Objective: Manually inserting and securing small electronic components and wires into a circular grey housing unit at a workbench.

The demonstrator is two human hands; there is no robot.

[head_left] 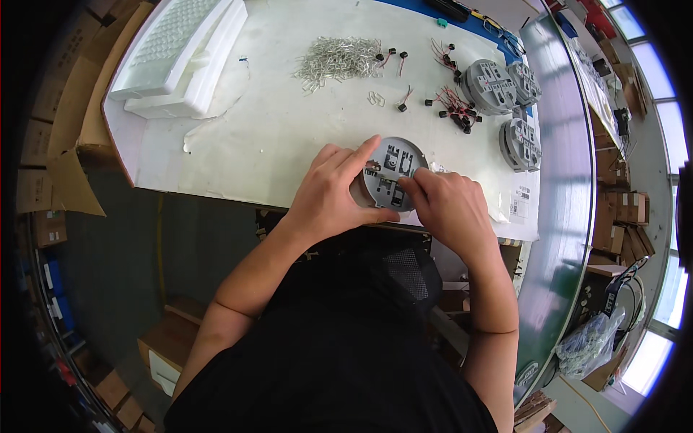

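The person's two bare hands meet at a shallow, round, grey plastic housing [395,173], located at the near edge of the pale worktop [267,148], its open face with dark recesses turned upward. The left hand [330,189] grips the housing from its left side, thumb along the near rim and index finger at the far rim. The right hand [451,207], fingers curled, rests its fingertips at the right part of the face; whether they pinch a small part cannot be told.

Beyond the housing lie a few small, bent, silver metal pieces [376,99] and, farther off, a heap of similar silver pieces [338,61]. To the right of these is a cluster of small, black, cylindrical components with thin red wires [460,114]; a single such component [403,105] lies apart. Farther right stand stacks of grey round housings [491,88]. White foam trays [180,68] occupy the far left corner, beside an open brown cardboard box [83,123].
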